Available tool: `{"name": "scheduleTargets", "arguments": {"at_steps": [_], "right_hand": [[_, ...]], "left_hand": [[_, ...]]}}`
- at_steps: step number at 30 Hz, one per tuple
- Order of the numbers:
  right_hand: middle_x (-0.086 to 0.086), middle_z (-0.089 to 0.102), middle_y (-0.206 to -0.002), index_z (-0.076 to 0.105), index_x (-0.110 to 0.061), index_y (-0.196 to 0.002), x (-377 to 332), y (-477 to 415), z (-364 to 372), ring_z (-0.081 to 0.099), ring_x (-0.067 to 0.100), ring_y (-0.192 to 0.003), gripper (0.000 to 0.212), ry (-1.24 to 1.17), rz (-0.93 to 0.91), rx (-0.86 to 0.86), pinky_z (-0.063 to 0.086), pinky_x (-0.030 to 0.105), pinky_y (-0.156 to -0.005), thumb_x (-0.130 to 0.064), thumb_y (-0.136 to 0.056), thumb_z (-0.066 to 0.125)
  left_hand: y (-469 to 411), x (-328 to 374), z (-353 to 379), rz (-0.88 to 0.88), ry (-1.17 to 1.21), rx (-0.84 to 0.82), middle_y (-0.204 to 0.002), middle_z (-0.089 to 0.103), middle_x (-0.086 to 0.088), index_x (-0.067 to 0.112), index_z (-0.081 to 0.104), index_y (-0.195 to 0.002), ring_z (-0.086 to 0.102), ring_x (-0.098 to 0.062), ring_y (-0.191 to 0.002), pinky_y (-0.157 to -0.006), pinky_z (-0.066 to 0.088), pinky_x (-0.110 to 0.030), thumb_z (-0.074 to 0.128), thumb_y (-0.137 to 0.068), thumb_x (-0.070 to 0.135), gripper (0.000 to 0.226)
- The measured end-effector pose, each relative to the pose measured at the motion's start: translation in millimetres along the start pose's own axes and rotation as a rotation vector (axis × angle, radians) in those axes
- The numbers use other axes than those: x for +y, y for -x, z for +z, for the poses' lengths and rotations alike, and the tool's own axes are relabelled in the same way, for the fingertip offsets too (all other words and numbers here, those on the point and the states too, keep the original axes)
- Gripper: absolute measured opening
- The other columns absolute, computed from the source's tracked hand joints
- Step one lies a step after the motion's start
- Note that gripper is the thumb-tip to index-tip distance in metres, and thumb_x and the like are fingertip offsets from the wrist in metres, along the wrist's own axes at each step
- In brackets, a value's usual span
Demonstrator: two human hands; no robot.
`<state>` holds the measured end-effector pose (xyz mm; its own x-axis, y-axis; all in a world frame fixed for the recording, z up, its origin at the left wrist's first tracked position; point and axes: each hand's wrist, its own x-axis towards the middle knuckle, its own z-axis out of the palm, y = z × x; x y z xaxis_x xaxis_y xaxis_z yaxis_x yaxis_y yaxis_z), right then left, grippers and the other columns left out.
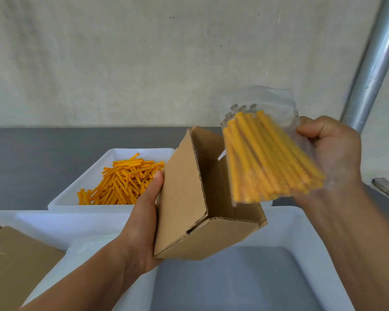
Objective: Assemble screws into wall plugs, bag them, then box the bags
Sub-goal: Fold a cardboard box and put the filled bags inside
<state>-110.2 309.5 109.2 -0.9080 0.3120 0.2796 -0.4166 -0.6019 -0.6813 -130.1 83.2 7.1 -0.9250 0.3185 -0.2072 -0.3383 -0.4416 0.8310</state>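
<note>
My left hand [142, 223] grips an open cardboard box [184, 198] by its left side, tilted so its mouth faces up and to the right. My right hand [332, 149] holds a clear plastic bag [267, 153] packed with yellow wall plugs, screw heads showing at the bag's top. The bag hangs blurred just right of and above the box's opening, partly overlapping its right edge. A white tray [121, 151] behind the box holds a heap of loose orange-yellow wall plugs [121, 178].
A large white tray [290, 232] lies under both hands. Another white tray [43, 221] at the left holds closed cardboard boxes [16, 261]. A metal pole [375, 61] slants up at the right, with a metal bracket [386, 187] on the grey table.
</note>
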Motion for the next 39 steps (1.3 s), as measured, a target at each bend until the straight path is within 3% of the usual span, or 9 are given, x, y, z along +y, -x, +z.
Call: {"name": "scheduleTargets", "arguments": {"at_steps": [3,9,16,24,26,29,32,35,39], "right_hand": [[0.008,0.011,-0.08,0.016,-0.018,-0.073,11,5,5,0.013,0.026,-0.076,0.038,0.175,-0.11,0.021,0.02,0.034,-0.058,-0.007,-0.061,0.05],[-0.001,0.016,-0.064,0.019,-0.019,-0.061,22,12,6,0.012,0.023,-0.069,0.032,0.408,-0.238,-0.048,0.011,0.046,-0.061,-0.014,-0.062,0.05],[-0.008,0.02,-0.055,0.021,-0.025,-0.052,26,19,11,0.016,0.012,-0.058,0.03,0.498,-0.288,-0.145,0.014,0.037,-0.054,-0.011,-0.063,0.046],[-0.01,0.02,-0.053,0.024,-0.023,-0.051,23,24,14,0.017,0.009,-0.054,0.027,0.554,-0.266,-0.169,0.019,0.027,-0.049,-0.009,-0.064,0.044],[-0.012,0.022,-0.051,0.024,-0.024,-0.049,23,24,15,0.018,0.008,-0.052,0.029,0.593,-0.257,-0.18,0.02,0.026,-0.048,-0.01,-0.064,0.044],[-0.013,0.022,-0.05,0.023,-0.025,-0.048,25,24,15,0.02,0.006,-0.05,0.032,0.754,-0.286,-0.177,0.021,0.021,-0.044,-0.01,-0.065,0.045],[-0.011,0.021,-0.05,0.025,-0.024,-0.044,27,23,15,0.02,0.008,-0.051,0.039,0.836,-0.296,-0.145,0.021,0.027,-0.049,-0.006,-0.071,0.047],[-0.007,0.021,-0.053,0.024,-0.016,-0.05,26,25,18,0.02,0.009,-0.054,0.028,0.917,-0.305,-0.129,0.019,0.029,-0.048,-0.014,-0.067,0.046],[-0.002,0.027,-0.05,0.03,-0.01,-0.056,28,34,24,0.028,0.014,-0.056,0.028,1.221,-0.415,-0.192,0.024,0.033,-0.053,-0.024,-0.077,0.042]], "left_hand": [[0,0,0,-0.005,0.003,0.006,-0.113,0.071,-0.013,0.025,0.074,-0.111,0.071,-0.032,-0.092,-0.088,0.053,-0.049,0.057,-0.071,0.078,0.069],[0,1,1,0.008,0.027,0.025,-0.117,0.07,-0.012,0.027,0.073,-0.113,0.068,-0.034,-0.103,-0.096,0.049,-0.054,0.054,-0.074,0.079,0.068],[-2,3,-2,0.033,0.073,0.055,-0.119,0.069,-0.013,0.027,0.073,-0.113,0.06,-0.039,-0.117,-0.1,0.04,-0.062,0.051,-0.076,0.08,0.068],[-1,3,-2,0.067,0.029,0.072,-0.106,0.073,-0.011,0.027,0.076,-0.105,0.071,-0.034,-0.092,-0.089,0.052,-0.056,0.051,-0.076,0.08,0.065],[-1,3,-2,0.075,0.03,0.069,-0.093,0.075,-0.009,0.026,0.078,-0.098,0.073,-0.03,-0.077,-0.072,0.058,-0.048,0.051,-0.076,0.079,0.063],[-1,2,-1,0.082,0.031,0.063,-0.075,0.073,-0.008,0.023,0.079,-0.088,0.069,-0.025,-0.057,-0.051,0.054,-0.033,0.05,-0.077,0.078,0.063],[-1,1,0,0.08,0.022,0.061,-0.078,0.073,-0.009,0.023,0.078,-0.093,0.069,-0.024,-0.058,-0.05,0.053,-0.032,0.05,-0.076,0.079,0.065],[-1,1,0,0.08,0.02,0.063,-0.079,0.073,-0.01,0.023,0.078,-0.095,0.07,-0.026,-0.06,-0.053,0.053,-0.034,0.051,-0.076,0.079,0.065],[-1,1,0,0.073,0.007,0.062,-0.083,0.074,-0.011,0.024,0.077,-0.097,0.071,-0.029,-0.066,-0.058,0.055,-0.036,0.051,-0.074,0.08,0.066]]}}
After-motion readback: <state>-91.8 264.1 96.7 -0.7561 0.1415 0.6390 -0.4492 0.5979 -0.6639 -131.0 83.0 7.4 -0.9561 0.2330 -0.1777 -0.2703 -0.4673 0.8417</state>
